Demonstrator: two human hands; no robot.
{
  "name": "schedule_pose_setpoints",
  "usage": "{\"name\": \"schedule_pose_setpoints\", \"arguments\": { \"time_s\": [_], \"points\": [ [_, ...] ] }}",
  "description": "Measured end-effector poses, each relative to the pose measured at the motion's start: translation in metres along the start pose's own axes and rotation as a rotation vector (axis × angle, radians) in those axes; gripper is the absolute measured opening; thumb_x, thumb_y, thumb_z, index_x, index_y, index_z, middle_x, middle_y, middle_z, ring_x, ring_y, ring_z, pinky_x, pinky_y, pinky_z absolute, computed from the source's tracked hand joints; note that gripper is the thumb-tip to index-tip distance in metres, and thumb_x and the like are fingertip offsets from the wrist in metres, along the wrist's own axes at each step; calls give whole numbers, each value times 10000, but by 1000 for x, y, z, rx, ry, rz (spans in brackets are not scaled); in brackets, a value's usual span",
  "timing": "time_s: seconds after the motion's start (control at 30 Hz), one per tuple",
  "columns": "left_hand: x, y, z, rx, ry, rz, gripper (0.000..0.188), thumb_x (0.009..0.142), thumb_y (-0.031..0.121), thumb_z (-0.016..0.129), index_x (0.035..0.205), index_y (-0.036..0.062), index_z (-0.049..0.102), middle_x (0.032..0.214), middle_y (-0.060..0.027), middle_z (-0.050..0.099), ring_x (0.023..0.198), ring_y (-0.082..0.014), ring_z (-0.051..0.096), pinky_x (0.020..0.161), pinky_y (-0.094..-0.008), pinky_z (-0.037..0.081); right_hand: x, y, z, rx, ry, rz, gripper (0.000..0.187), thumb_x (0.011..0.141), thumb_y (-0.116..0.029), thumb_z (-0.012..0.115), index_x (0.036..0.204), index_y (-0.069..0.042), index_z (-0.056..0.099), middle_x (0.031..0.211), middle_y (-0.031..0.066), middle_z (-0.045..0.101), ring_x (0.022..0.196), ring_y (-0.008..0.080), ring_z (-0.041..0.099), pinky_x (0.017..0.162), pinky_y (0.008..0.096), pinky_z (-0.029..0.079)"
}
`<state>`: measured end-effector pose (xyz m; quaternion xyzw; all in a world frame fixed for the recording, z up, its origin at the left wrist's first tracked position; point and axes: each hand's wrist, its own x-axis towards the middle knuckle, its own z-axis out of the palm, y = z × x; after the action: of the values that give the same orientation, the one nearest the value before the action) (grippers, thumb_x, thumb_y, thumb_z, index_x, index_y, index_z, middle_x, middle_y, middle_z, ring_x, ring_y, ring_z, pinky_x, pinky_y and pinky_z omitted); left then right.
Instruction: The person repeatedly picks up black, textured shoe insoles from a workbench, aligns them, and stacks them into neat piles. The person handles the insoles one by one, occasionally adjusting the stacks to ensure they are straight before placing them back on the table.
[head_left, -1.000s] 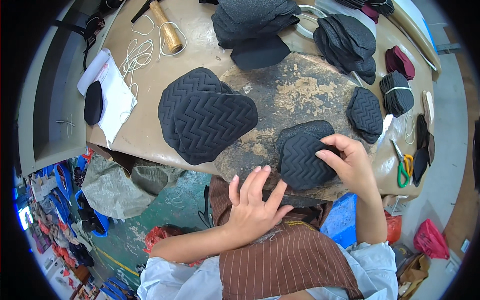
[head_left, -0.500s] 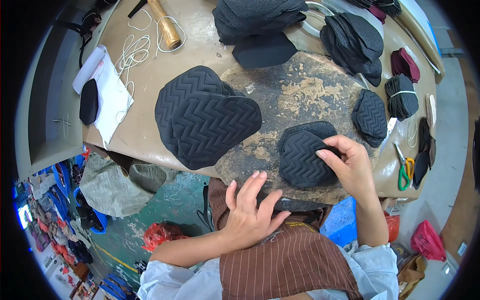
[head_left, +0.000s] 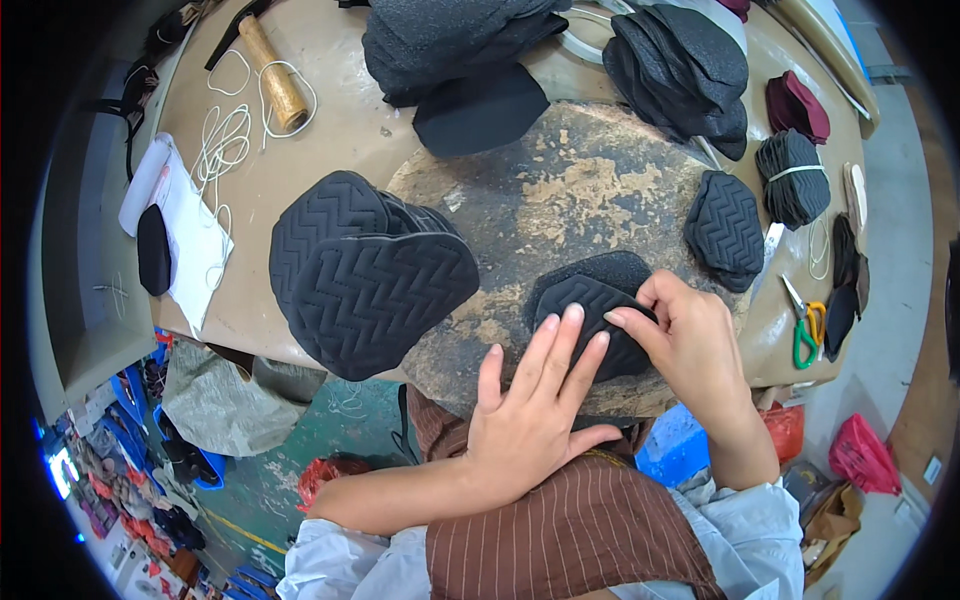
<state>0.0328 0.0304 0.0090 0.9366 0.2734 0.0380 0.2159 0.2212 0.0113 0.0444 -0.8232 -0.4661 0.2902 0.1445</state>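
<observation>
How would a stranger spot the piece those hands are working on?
On the brown table, find the worn, rounded board. Near its closest edge, the left hand lies over a black zigzag-quilted piece, its edge pinched by the right hand. Unlike the quilted stacks on either side, it has hands on it.

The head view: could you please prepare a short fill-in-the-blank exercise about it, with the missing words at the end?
1. Of the left hand and the right hand, the one pinching the quilted black piece by its edge is the ____.
2. The scissors have one orange-yellow handle loop and one ____ loop.
3. The band around the tied black bundle is ____.

Missing words: right; green; white.
</observation>
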Motion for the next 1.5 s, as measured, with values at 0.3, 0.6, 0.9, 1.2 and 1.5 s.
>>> {"name": "schedule_pose_setpoints", "arguments": {
  "time_s": [0.3, 0.6, 0.9, 1.2, 1.5],
  "points": [
    [10, -34, -15, -560, 478, 124, 749, 680, 116, 828, 1298, 16, 416, 1239, -234, 546, 1126, -313, 562, 937, -406, 432, -34, 30, 13, 421, 246, -628, 286, 639, -67, 841, 765, -60, 584, 782, 106, 645, 678, 228, 640, 584, 325, 511],
    [11, -70, -89, -441, 890, -292, 454, 757, -35, 718, 1184, 7, 571, 1150, -156, 581, 1011, -252, 595, 874, -300, 471, -1, 69, -40, 185, 502, -274, 301, 764, -120, 760, 1015, -13, 633, 845, 112, 649, 728, 155, 616, 681, 261, 479],
    [9, 20, 4, -241, 70, 72, 785, 748, 399, 711, 1369, 15, 422, 1467, -214, 319, 1352, -366, 319, 1092, -495, 266, 34, 83, -47, -290, 563, -99, 388, 787, -165, 731, 1091, 35, 594, 1000, 203, 583, 951, 337, 577, 826, 383, 464],
    [-7, -39, -14, -66, -57, 365, 651, 779, 384, 692, 1305, 44, 512, 1448, -89, 414, 1349, -237, 370, 1116, -463, 236, -11, 64, -65, 792, 252, -250, 223, 828, -9, 664, 1035, -2, 581, 916, -3, 607, 841, 78, 572, 786, 211, 449],
    [-19, -24, -5, -115, 1, 231, 621, 768, 403, 698, 1245, 32, 554, 1331, -124, 495, 1314, -297, 399, 1093, -547, 229, 44, 5, -12, 485, -357, -355, 212, 785, -85, 727, 950, 21, 645, 863, 60, 664, 819, 109, 602, 740, 267, 478]
  ]
}}
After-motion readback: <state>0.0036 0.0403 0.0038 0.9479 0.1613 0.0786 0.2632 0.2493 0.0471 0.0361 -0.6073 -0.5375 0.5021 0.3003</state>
